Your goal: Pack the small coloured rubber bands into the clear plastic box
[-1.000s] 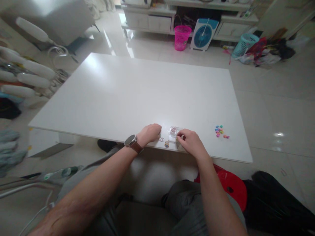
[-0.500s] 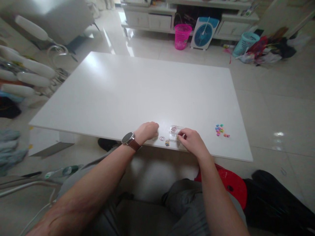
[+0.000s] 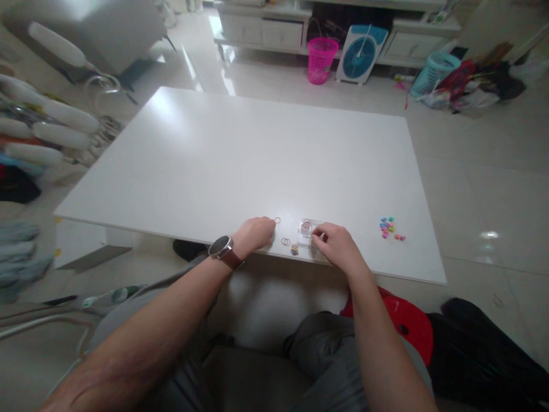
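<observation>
On the near edge of the white table (image 3: 240, 143) sits a small clear plastic box (image 3: 306, 225), with thin reddish-brown rings visible inside. My right hand (image 3: 338, 243) is at its right side, thumb and forefinger pinched on the clear plastic. To the left, my left hand (image 3: 256, 232), with a watch (image 3: 221, 246) on the wrist, rests on the table with fingers curled; what they hold, if anything, is hidden. A single thin ring (image 3: 277, 220) lies beside its knuckles. Between the hands are overlapping rings (image 3: 285, 242) and a tiny yellow-and-blue cartoon figure (image 3: 294, 249).
Several small, brightly coloured pieces (image 3: 387, 228) lie in a cluster on the table's right. Beyond the table stand a pink basket (image 3: 322, 60), a blue-and-white fan (image 3: 361, 54) and a light-blue basket (image 3: 435, 74). A red seat (image 3: 412, 323) is at lower right.
A single ring now shows on the table beside my left hand, which has drawn slightly left of it. My right hand keeps its place at the box. The view has shifted a little.
</observation>
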